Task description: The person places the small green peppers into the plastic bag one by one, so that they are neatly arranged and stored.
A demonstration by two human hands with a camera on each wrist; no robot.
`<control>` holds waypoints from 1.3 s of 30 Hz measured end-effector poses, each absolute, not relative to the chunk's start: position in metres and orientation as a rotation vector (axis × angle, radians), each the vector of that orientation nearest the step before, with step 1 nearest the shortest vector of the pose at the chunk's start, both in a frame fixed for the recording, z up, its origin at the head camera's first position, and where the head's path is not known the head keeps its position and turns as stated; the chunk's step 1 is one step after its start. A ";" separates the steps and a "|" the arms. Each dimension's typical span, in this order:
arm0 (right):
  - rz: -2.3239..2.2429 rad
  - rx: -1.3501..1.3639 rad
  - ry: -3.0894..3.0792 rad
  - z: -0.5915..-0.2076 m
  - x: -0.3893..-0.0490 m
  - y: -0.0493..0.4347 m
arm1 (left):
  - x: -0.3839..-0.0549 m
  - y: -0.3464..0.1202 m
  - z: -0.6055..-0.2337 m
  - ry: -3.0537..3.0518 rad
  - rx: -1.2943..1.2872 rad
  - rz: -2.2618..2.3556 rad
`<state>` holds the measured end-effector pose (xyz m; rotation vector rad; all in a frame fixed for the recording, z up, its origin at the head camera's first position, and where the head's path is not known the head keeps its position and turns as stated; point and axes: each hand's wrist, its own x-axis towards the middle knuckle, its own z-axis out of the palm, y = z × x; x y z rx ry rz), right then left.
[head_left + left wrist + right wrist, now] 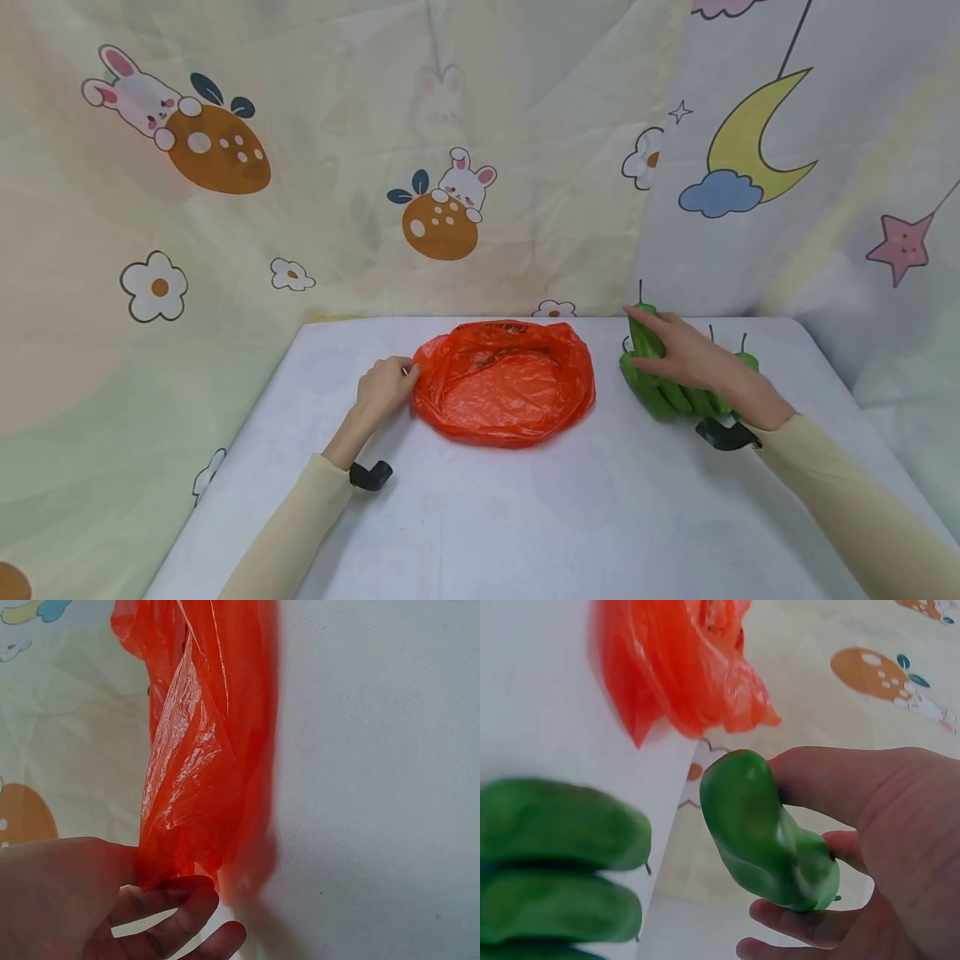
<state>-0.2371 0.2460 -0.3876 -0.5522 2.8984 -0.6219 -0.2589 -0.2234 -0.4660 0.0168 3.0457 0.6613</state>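
Note:
A red plastic bag (pixel 502 400) lies spread on the white table, its mouth facing up and dark print near the back rim. My left hand (pixel 386 385) pinches the left edge of the bag between thumb and index finger, the other fingers loosely curled below in the left wrist view. To the right, my right hand (pixel 693 358) grips a green pepper (pixel 742 821) between thumb and fingers, raised over the others. Several more green peppers (pixel 651 400) lie side by side under that hand, partly hidden by it; two show clearly in the right wrist view.
The white table (pixel 495 517) ends at a patterned cloth backdrop (pixel 345 225) with rabbits, flowers and a moon. A black wrist mount (pixel 371 476) sits at the left cuff, and another black mount (pixel 726 434) at the right cuff, close in front of the peppers.

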 end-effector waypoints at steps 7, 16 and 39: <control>-0.621 -0.561 2.902 -0.385 -0.241 0.223 | -0.258 -0.224 -0.465 3.029 0.003 0.675; -0.664 -0.587 2.902 -0.384 -0.244 0.204 | -0.259 -0.225 -0.468 3.028 0.005 0.683; -0.811 -0.637 2.811 -0.381 -0.247 0.138 | -0.260 -0.226 -0.468 3.016 -0.017 0.699</control>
